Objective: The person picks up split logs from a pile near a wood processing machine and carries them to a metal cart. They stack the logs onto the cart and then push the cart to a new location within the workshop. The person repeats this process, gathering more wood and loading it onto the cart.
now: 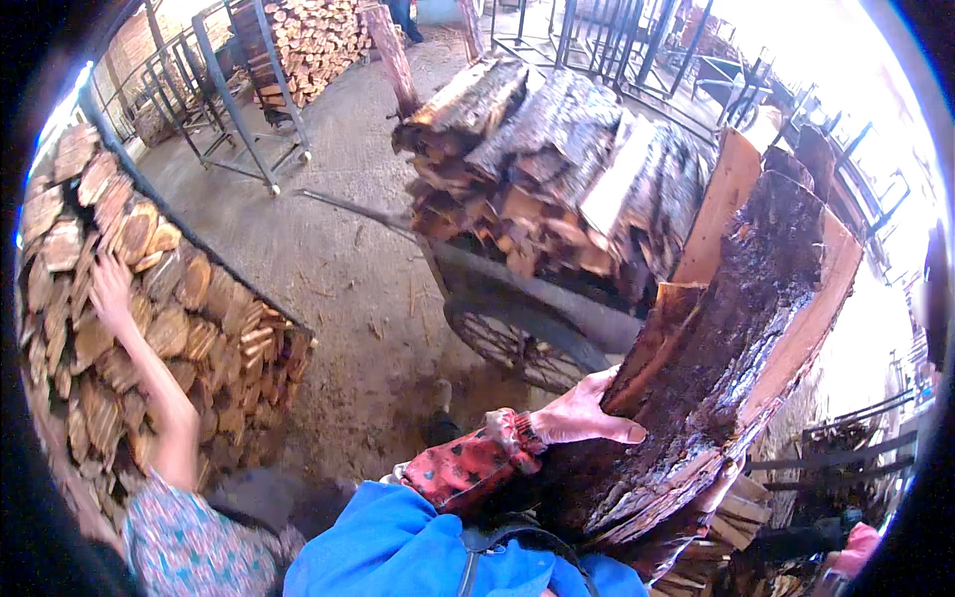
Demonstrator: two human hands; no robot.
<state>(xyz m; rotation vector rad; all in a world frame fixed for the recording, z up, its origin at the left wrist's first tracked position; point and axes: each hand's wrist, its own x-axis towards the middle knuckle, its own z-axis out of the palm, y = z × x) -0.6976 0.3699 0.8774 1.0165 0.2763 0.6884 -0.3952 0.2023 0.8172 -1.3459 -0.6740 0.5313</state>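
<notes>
My left hand (585, 410), coming out of a red patterned sleeve, is closed on the left edge of a bundle of long wood slabs (736, 289). Its thumb lies on the near face and its other fingers are partly hidden at the edge. The slabs have dark, rough bark and pale cut edges, and they lean upright against my front, tilted to the right. My right hand does not show; the slabs cover much of that side. Just beyond, a metal cart (537, 298) with a spoked wheel carries a high load of bark-covered slabs (557, 149).
On the left, another person's hand (111, 289) touches a tall stack of cut wood (179, 308). Metal frames (239, 109) and a further wood pile (313, 40) stand at the back. A cart handle (348, 207) juts out over the concrete floor (328, 269). Wood pieces lie lower right.
</notes>
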